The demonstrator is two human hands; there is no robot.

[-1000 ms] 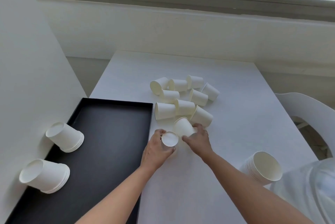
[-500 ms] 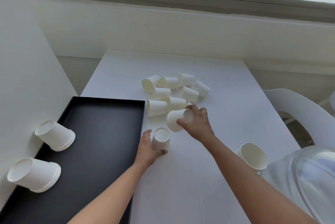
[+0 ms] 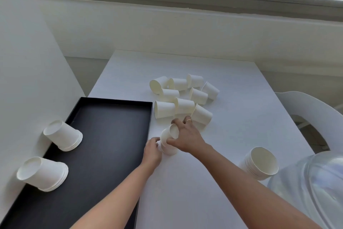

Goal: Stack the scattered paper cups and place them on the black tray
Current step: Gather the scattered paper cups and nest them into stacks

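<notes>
Several white paper cups (image 3: 182,105) lie on their sides in a heap on the white table (image 3: 241,117). My right hand (image 3: 187,137) grips one cup (image 3: 169,133), tilted, over an upside-down cup (image 3: 168,150) standing just right of the black tray (image 3: 104,136). My left hand (image 3: 152,151) touches that standing cup from the left, fingers curled by it. Two short stacks of cups (image 3: 64,136) (image 3: 43,173) lie on their sides on the tray's left edge against the wall panel.
Another stack of cups (image 3: 260,163) lies on the table near the right edge, mouth toward me. A white chair (image 3: 311,117) stands to the right. A white panel (image 3: 24,73) borders the tray on the left. A window sill runs behind the table.
My right hand lifted a cup from the heap and brought it down and left onto the upside-down cup that my left hand steadies. The view shifted slightly.
</notes>
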